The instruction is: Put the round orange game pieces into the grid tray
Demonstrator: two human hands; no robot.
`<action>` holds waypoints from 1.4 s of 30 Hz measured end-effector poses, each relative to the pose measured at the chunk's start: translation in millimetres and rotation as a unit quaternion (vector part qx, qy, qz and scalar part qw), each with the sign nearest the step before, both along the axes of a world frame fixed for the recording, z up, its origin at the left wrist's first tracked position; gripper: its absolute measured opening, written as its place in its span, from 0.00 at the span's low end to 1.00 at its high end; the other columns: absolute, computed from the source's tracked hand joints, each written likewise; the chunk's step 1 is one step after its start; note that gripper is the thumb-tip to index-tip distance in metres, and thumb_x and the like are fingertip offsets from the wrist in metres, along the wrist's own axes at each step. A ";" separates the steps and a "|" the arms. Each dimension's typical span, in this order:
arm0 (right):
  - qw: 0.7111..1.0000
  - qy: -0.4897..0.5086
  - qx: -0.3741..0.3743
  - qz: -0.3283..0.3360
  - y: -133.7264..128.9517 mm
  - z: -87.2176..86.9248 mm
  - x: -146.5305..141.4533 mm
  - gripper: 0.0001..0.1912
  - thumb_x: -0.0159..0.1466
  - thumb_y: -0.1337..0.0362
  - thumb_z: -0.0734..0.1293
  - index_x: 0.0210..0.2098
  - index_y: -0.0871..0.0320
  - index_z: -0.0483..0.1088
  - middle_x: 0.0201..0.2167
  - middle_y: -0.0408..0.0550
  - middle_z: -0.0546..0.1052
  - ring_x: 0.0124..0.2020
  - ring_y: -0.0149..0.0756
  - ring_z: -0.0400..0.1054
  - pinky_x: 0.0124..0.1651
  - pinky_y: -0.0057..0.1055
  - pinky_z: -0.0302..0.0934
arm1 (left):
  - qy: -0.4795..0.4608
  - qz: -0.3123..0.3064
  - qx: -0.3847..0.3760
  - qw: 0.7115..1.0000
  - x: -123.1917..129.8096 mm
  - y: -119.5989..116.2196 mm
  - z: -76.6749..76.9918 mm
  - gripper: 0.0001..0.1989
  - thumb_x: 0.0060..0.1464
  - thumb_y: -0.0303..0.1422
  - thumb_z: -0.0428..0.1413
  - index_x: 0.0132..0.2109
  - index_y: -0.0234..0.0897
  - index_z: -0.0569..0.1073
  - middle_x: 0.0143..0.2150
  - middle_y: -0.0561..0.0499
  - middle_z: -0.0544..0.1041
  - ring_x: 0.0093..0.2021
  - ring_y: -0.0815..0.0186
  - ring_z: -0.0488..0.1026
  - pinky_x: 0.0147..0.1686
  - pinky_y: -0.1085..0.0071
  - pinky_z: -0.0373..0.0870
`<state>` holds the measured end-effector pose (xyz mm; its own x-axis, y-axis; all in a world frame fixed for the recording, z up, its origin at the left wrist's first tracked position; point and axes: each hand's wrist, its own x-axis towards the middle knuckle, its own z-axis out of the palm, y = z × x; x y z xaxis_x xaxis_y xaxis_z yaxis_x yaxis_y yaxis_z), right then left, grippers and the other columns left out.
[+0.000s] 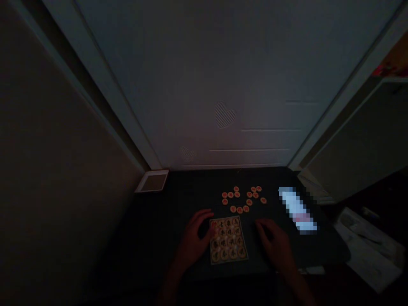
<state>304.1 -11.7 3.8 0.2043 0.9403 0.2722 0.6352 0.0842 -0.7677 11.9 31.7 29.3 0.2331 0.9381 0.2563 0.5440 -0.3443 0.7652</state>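
Observation:
A square tray (228, 262) holds rows of round Chinese chess pieces, nearly all with dark characters. In its top left corner lies a piece with a red character (214, 224). My left hand (195, 236) is at the tray's left edge, thumb and fingers apart, the thumb by that corner. My right hand (276, 243) rests on the table to the right of the tray, apart from it. Its fingers are curled with the tips close to the thumb; whether anything is between them is too dark to see. Beyond the tray, several loose red-character chess pieces (239, 210) lie scattered.
The dark table (153, 229) stands against a pale panel (197, 85) with heart patterns. A shallow, light-rimmed tray (154, 182) is at the back left. On the right lies a bright, pixelated oblong object (296, 210). A whitish box-like thing (371, 250) sits beyond the right edge.

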 end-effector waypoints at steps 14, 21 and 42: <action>0.994 0.100 -0.035 -0.039 -7.5 -0.3 4.1 0.19 0.68 0.49 0.64 0.43 0.54 0.80 0.43 0.52 0.84 0.44 0.47 0.79 0.47 0.39 0.71 | 0.165 -0.181 0.055 0.968 143.4 139.0 46.6 0.09 0.61 0.33 0.58 0.48 0.42 0.79 0.49 0.49 0.81 0.51 0.58 0.76 0.53 0.63 0.71; 0.991 0.115 -0.042 -0.050 -8.0 -1.4 4.0 0.18 0.68 0.49 0.65 0.43 0.55 0.80 0.42 0.52 0.84 0.43 0.47 0.78 0.47 0.38 0.71 | 0.223 -0.203 0.004 0.953 175.2 172.9 29.9 0.08 0.59 0.38 0.60 0.43 0.44 0.81 0.42 0.52 0.84 0.41 0.62 0.79 0.40 0.71 0.73; 0.991 0.122 -0.048 -0.036 -11.1 1.8 5.5 0.16 0.68 0.52 0.65 0.43 0.54 0.80 0.43 0.51 0.84 0.45 0.47 0.78 0.48 0.38 0.71 | 0.206 -0.199 0.009 0.958 172.5 188.7 24.1 0.07 0.56 0.33 0.60 0.42 0.40 0.78 0.41 0.48 0.81 0.42 0.59 0.78 0.42 0.69 0.72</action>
<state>309.7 -22.8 5.6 0.3196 0.9404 0.1164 0.4322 -0.0353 -0.9011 184.4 220.4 53.4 0.6563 0.7501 0.0810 0.6217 -0.5985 0.5052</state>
